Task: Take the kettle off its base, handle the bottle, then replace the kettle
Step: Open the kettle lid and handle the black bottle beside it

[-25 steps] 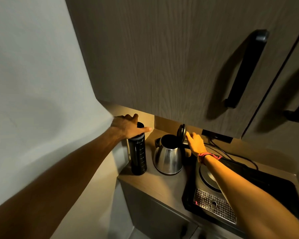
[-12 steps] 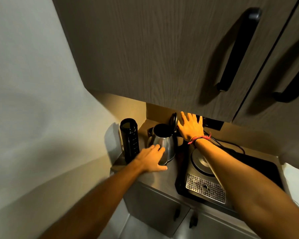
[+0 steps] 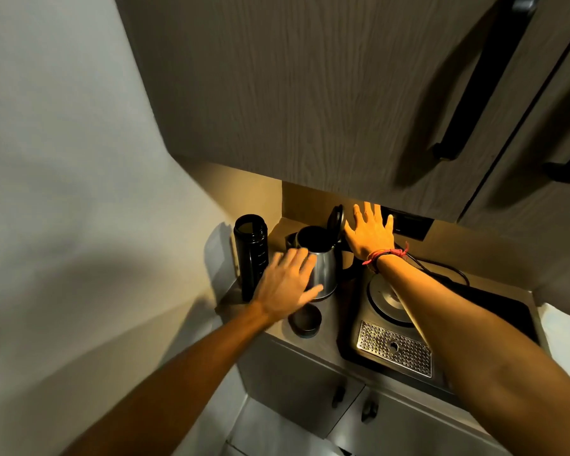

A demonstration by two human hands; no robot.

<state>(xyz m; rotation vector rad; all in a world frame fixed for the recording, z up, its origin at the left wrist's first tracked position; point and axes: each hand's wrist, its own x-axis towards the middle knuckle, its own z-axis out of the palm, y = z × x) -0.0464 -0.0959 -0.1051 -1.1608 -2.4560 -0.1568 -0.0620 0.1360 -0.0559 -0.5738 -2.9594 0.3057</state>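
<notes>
A steel kettle (image 3: 323,268) stands on the counter with its black lid (image 3: 335,219) flipped up. To its left a tall black bottle (image 3: 251,255) stands uncapped by the wall. The bottle's round black cap (image 3: 306,320) lies on the counter in front of the kettle. My left hand (image 3: 285,284) hovers with spread fingers between bottle and kettle, just above the cap, holding nothing. My right hand (image 3: 371,232) is spread wide behind the kettle, right of the raised lid. The round kettle base (image 3: 384,299) sits on a black tray, partly under my right forearm.
The black tray (image 3: 494,307) has a perforated metal drip grate (image 3: 394,347) at its front. A black cord (image 3: 441,273) runs to a wall socket (image 3: 408,225). Upper cabinet doors with black handles (image 3: 484,80) hang low overhead. A wall closes the left side.
My left hand left the bottle top, and the cap now lies on the counter beside the kettle. My right hand let go of the kettle lid and spread wide behind it.
</notes>
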